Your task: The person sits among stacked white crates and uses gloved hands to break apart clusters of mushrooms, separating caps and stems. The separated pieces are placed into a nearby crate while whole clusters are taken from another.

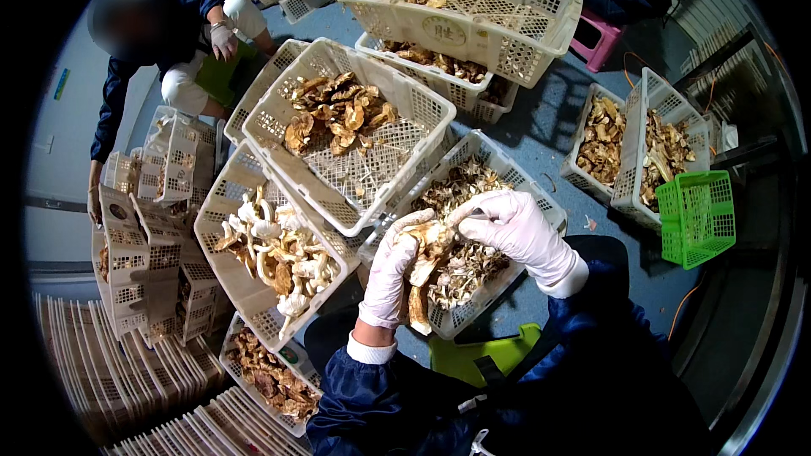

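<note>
My left hand (388, 272), in a whitish glove, is closed around a brown and cream mushroom (429, 247) whose stem hangs down below it. My right hand (507, 231), gloved alike, has its thumb and forefinger at the mushroom's upper right edge. Both hands are above a white plastic crate that holds small mushroom scraps (466, 278). To the left, a tilted white crate (212, 221) contains pale, long-stemmed mushrooms (279, 247). Farther up, another white crate (437, 115) holds brown mushroom caps (342, 107) at one end.
A large white crate (393, 9) rests on filled crates at the top. Crates of mushrooms (599, 139) and a green basket (697, 218) stand at right. A co-worker (184, 25) sits at upper left beside stacked crates (127, 253). A pink stool (595, 44) is beyond.
</note>
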### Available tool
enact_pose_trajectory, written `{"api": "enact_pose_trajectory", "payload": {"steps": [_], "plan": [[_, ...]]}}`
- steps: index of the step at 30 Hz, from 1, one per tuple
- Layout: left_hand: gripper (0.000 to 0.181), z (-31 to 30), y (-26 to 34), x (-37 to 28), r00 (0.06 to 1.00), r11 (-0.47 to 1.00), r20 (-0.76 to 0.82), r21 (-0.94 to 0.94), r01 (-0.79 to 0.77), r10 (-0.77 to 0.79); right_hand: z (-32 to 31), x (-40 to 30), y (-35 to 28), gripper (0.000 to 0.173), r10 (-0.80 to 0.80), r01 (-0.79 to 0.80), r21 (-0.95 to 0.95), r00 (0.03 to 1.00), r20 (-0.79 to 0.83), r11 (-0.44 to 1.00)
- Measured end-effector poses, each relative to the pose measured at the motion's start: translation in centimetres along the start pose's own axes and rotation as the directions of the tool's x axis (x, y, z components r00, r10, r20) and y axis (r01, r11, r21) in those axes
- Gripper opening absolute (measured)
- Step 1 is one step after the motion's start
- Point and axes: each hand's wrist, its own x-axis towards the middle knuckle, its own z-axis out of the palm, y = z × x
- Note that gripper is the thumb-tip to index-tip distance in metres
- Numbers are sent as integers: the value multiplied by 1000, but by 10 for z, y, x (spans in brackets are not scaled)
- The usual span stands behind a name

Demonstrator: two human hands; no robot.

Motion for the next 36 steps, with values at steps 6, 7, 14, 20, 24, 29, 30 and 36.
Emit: {"api": "enact_pose_trajectory", "payload": {"steps": [6, 7, 14, 20, 24, 29, 30, 36], "plan": [[55, 2, -3, -1, 996, 994, -37, 84, -76, 79, 7, 0, 5, 9, -114, 111, 99, 993, 23, 989], [54, 2, -5, -1, 993, 987, -53, 128, -99, 107, 7, 1, 8, 9, -164, 163, 50, 986, 20, 985], [54, 0, -6, -2, 996, 981, -31, 182, -73, 80, 3, 4, 13, 18, 22, -21, 158, 1000, -8, 987], [56, -1, -5, -1, 997, 969, -42, 241, -47, 59, 6, 2, 9, 16, -52, 53, 97, 999, -9, 994], [46, 4, 0, 1, 999, 999, -17, 25, -37, 37, 3, 7, 21, 14, 35, -9, 293, 996, -85, 956], [55, -12, -8, 7, 985, 956, -122, -282, 80, -118, -1, 7, 23, 14, -188, 185, -31, 962, -198, 982], [57, -19, -8, 7, 989, 934, -56, -342, 108, -135, 2, 8, 26, 15, -299, 249, -230, 928, -220, 941], [52, -20, -7, 11, 983, 823, 57, -540, 177, -174, 12, 6, 26, 17, -420, 381, -225, 893, -163, 897]]}}
